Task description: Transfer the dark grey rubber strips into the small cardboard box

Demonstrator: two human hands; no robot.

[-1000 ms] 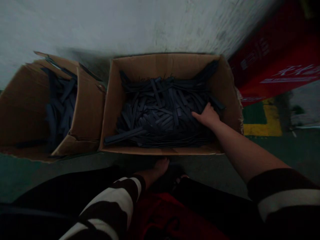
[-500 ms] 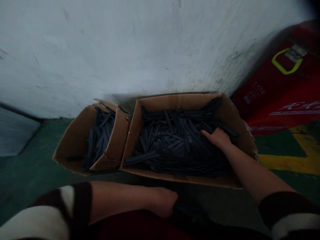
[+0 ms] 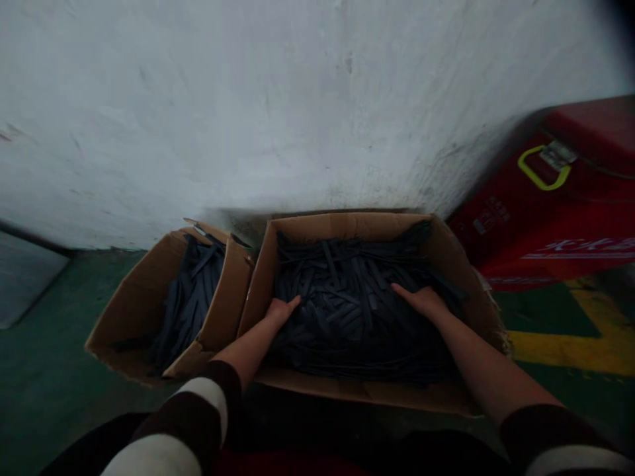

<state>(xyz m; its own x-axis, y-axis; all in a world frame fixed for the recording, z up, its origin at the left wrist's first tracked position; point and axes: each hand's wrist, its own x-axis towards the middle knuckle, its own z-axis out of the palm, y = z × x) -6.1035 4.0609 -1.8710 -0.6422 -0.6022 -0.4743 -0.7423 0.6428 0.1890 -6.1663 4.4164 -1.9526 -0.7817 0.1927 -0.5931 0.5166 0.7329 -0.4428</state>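
Against the white wall (image 3: 248, 99), cardboard boxes (image 3: 461, 264) sit on green floor (image 3: 40, 383).

box (image 3: 459, 261): your matt brown corrugated cardboard
strips (image 3: 347, 297): dark, matt, flat
wall (image 3: 248, 99): rough whitewashed plaster

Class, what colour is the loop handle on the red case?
Yellow-green handle on the case; head view.

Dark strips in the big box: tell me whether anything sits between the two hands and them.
Nothing visible does. The left hand and right hand both rest directly on the pile of dark strips inside the larger cardboard box, which is open-topped.
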